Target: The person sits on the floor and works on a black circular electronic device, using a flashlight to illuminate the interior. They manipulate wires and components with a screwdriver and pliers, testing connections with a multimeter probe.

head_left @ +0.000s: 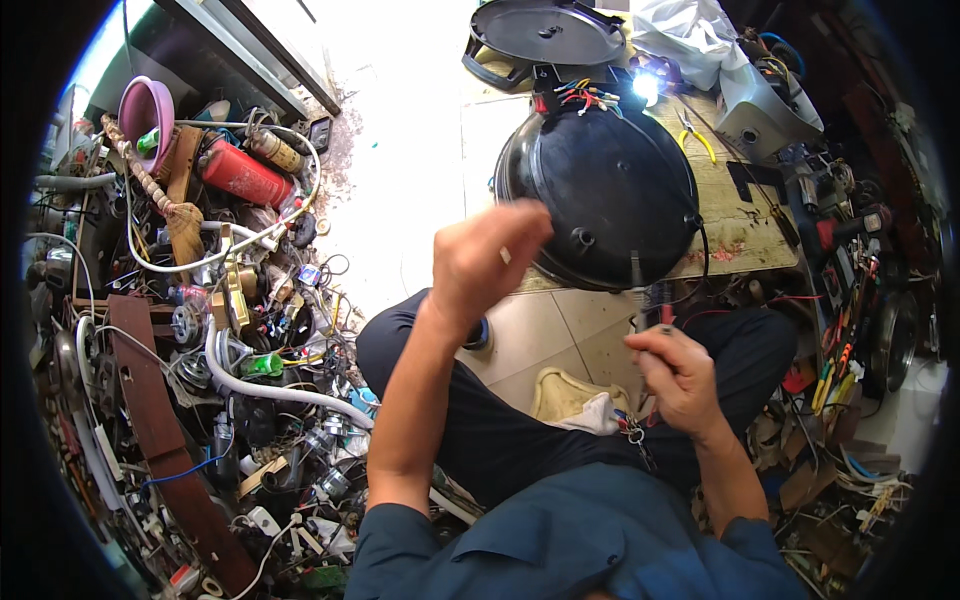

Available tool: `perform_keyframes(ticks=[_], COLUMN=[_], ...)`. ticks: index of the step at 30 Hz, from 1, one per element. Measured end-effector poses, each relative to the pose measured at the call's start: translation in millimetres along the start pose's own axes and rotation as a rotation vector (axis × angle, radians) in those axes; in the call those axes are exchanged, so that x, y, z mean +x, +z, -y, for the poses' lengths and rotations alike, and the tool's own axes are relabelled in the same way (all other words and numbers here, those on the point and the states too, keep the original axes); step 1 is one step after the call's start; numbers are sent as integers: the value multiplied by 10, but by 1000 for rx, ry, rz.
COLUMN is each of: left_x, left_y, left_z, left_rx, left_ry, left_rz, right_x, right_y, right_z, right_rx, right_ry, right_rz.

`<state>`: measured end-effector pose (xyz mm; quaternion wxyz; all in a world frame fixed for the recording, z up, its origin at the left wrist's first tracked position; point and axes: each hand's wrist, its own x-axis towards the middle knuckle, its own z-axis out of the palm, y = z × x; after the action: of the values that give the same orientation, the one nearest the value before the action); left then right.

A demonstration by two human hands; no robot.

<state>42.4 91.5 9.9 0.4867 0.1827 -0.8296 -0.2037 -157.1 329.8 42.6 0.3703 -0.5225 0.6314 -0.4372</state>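
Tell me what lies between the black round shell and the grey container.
In the head view, yellow-handled pliers lie on the wooden board between the black round shell and the grey container.

Inscriptions, labels, brands, numbers, signs: none that I can read on any item from where I stand

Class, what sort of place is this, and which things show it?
Probably a repair workshop: a round black housing with coloured wires, pliers, and a heap of parts.

Glossy, smooth casing (pixel 625 195); wooden board (pixel 735 230)
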Motion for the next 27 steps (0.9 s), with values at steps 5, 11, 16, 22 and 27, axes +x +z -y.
perform_keyframes(ticks=[5, 11, 16, 22, 27], left_x=[-750, -1288, -1366, -1263, -1311], left_y=[45, 170, 207, 148, 228], left_z=[-642, -870, -856, -760, -563], left_rx=[20, -3, 11, 147, -60], left_ry=[27, -72, -50, -170, -541], left_rz=[173, 113, 82, -51, -316], right_x=[83, -88, -170, -167, -123], right_y=[300, 505, 592, 203, -333], right_z=[113, -48, -109, -2, -233], right_rx=[118, 136, 180, 495, 1085], right_ry=[-50, -14, -70, 281, 167], right_rz=[149, 341, 300, 236, 268])
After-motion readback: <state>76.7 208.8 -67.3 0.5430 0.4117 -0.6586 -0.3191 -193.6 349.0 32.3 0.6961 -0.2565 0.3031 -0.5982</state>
